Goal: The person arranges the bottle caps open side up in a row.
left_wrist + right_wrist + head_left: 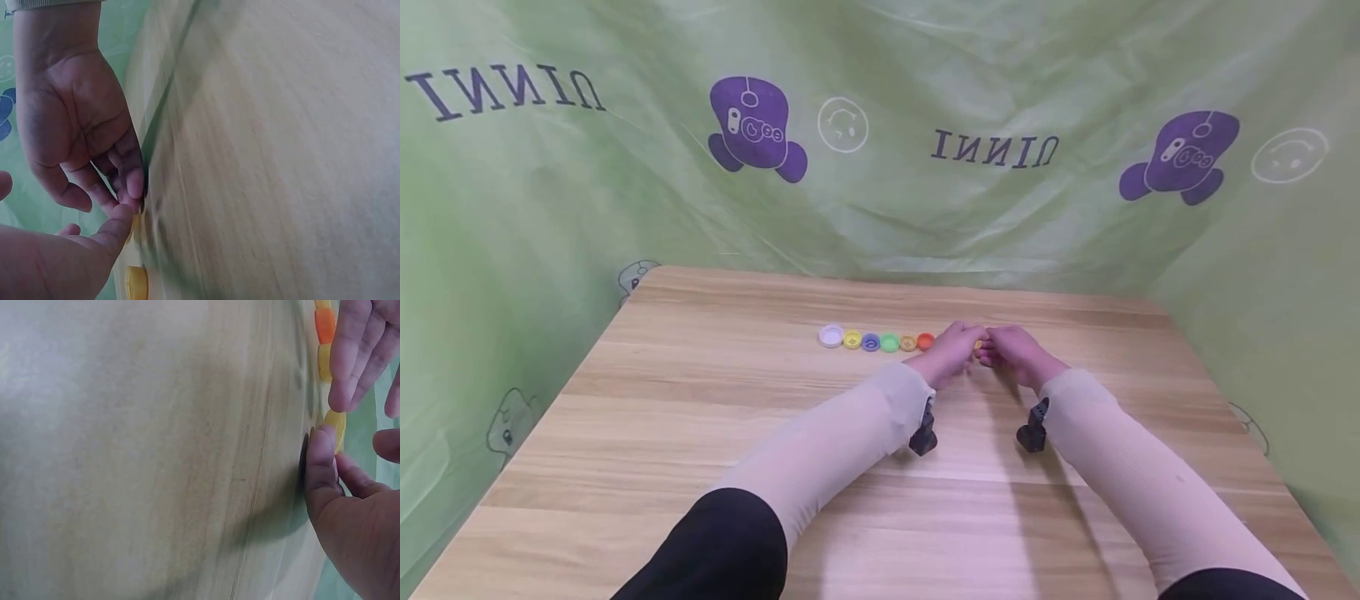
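A row of small, shallow round caps lies near the table's far side: a white cap [831, 336], a yellow one, a blue cap [871, 342], a green cap [890, 342], an orange-yellow one and a red cap [926, 342]. Beyond the red cap, my left hand [951, 352] hides part of the row; another yellow cap [324, 362] shows there in the right wrist view. My right hand [1017, 352] pinches a yellow cap [338, 429] at the row's right end. With fairly straight fingers, the left hand touches that cap's near side.
The wooden table [700, 400] extends around the row. A green printed curtain [880, 217] hangs behind the far edge and along both sides. Each wrist carries a small black camera mount [1033, 427].
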Available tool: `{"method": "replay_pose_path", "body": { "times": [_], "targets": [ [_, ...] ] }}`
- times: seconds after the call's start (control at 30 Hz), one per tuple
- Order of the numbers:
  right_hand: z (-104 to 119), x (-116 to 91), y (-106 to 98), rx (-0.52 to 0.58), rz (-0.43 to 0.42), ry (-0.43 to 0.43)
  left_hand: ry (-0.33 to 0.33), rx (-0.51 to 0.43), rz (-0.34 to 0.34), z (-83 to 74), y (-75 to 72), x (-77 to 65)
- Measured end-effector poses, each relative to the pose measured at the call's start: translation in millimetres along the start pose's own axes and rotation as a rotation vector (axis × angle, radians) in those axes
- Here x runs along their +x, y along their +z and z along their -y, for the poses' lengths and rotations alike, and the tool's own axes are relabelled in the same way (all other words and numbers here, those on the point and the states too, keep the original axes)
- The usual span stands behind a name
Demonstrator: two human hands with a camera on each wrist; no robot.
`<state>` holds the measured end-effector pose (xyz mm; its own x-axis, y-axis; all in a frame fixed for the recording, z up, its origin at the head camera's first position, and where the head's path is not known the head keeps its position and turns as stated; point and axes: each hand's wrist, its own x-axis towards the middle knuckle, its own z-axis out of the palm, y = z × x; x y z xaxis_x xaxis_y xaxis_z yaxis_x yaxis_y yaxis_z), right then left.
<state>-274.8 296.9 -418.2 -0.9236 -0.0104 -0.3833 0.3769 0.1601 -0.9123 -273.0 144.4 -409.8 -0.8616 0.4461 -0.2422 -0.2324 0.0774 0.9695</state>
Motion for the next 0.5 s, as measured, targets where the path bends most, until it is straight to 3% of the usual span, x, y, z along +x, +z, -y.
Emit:
{"method": "replay_pose_path", "body": {
  "times": [0.27,0.5],
  "targets": [
    [-1,4,1,-0.107,-0.040,-0.001,-0.019,0.146,0.027,8.6,10.6,-8.7],
    [0,9,4,-0.103,-0.018,0.018,-0.029,0.224,0.146,19.1,23.1,-19.4]
  ]
}}
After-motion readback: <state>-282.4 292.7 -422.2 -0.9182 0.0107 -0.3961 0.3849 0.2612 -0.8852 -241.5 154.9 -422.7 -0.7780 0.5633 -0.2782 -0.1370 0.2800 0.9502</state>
